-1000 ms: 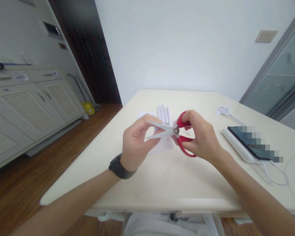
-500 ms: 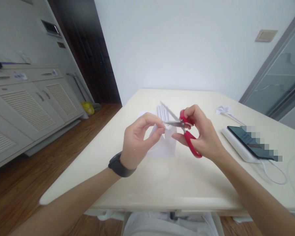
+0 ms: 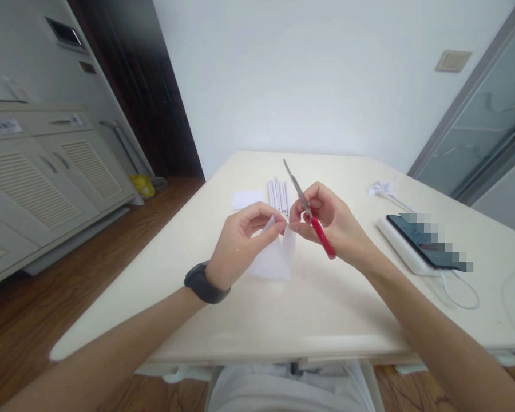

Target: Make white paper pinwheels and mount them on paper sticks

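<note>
Between thumb and fingertips, my left hand [image 3: 236,243] pinches the top edge of a thin white sheet of paper [image 3: 271,264], which hangs above the table with a slit or fold near the pinch. My right hand [image 3: 339,226] is closed around red-handled scissors [image 3: 324,236]. Their blades are together and point up and away from me. The right thumb and fingertips meet at the paper's upper edge, close to the left fingers; whether they grip it, I cannot tell. Just beyond my hands lie several thin white paper rolls [image 3: 278,195] side by side, with a flat white paper piece [image 3: 246,199] left of them.
The cream table [image 3: 189,320] spans the front. To the right, a dark phone [image 3: 424,243] rests on a white box with a looping white cable [image 3: 459,303]. Crumpled white paper [image 3: 381,187] lies behind it. A louvred cabinet [image 3: 47,177] stands at far left.
The scissors' blades have come together and swung from across the paper to pointing up and away. My right fingertips have moved in to the paper's edge. The view has shifted slightly.
</note>
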A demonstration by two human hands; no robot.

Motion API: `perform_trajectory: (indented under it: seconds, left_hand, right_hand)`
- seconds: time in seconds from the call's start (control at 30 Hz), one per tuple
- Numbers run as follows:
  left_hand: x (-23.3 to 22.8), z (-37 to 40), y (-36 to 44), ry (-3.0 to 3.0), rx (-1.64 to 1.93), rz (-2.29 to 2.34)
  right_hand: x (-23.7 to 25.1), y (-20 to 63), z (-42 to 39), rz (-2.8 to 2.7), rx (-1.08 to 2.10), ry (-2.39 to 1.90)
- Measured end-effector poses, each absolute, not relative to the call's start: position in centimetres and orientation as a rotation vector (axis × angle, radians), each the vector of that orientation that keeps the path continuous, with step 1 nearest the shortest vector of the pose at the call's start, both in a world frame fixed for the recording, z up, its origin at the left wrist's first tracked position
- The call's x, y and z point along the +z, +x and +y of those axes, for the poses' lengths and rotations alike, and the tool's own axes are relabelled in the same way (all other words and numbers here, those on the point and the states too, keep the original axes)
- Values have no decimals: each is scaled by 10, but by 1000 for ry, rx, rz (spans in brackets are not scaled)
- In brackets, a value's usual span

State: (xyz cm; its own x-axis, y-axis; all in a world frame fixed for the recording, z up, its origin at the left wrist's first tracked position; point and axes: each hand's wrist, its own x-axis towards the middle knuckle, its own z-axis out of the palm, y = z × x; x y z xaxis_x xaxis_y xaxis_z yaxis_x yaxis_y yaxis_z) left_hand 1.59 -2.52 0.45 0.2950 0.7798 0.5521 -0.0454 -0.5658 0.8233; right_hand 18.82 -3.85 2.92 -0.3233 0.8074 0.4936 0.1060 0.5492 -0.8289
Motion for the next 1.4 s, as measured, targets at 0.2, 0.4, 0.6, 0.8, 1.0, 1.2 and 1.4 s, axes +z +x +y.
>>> perform_trajectory:
  seconds: [0.2,0.4,0.6,0.8,1.0,1.2,1.4]
  left_hand:
    - [7,-26,17,1752,1306,625]
    - [5,-18,16,1654,1309,588]
    - [2,-16,15,1666,1238,583]
    - [4,-15,15,1647,1322,606]
    - [7,-16,13,1716,1284,732]
    - [4,-16,13,1740,1241,718]
    - [4,-16,13,1794,1337,697]
  right_hand:
    - [26,189,-34,-1737,950,-733]
    - [24,193,-30,-1662,1002,-725]
    - [21,194,-26,-1630,1006,-750]
    - [16,196,-20,-1557,1022,-744]
    - [11,200,-15,-1433,984,-805]
    - [7,205,-7,-1334,957,-868]
    - [3,210,-1,-1288,1009,-902]
